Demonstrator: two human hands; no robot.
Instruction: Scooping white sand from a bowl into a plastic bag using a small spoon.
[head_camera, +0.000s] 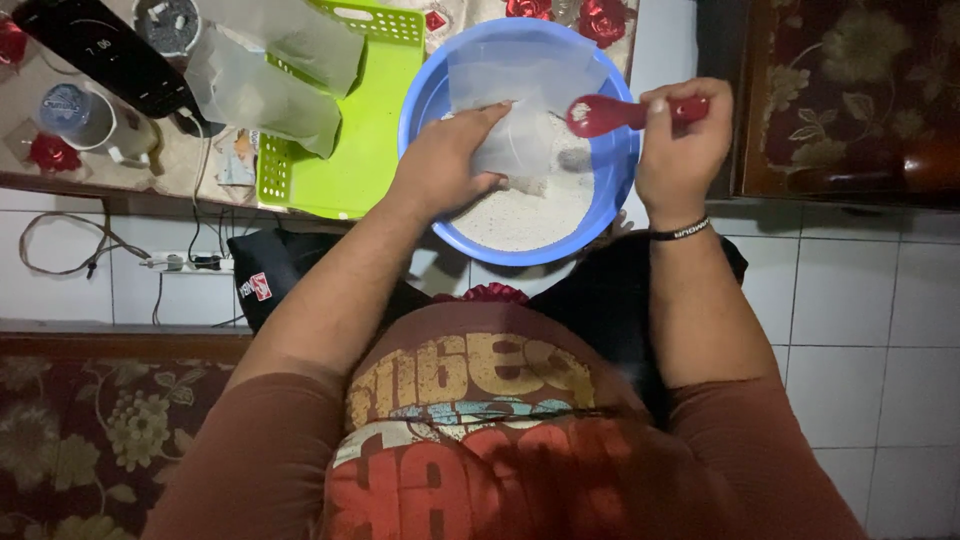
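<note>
The person's rust-coloured printed shirt (470, 430) filled the foreground, both forearms reaching forward over the lap. The blue basin (425, 100) sat just beyond the knees, holding a layer of white grain or powder (520, 205) across its bottom. The left hand (445, 165) pinched a clear plastic bag (520, 90) open inside the basin. The right hand (680, 135) was closed round the handle of a red scoop (600, 115), its bowl poised at the bag's mouth. Judged from this, the bag looked barely filled, with most of the contents left in the basin. More clear bags (270, 70) lay on a green tray (350, 150) to the left.
</note>
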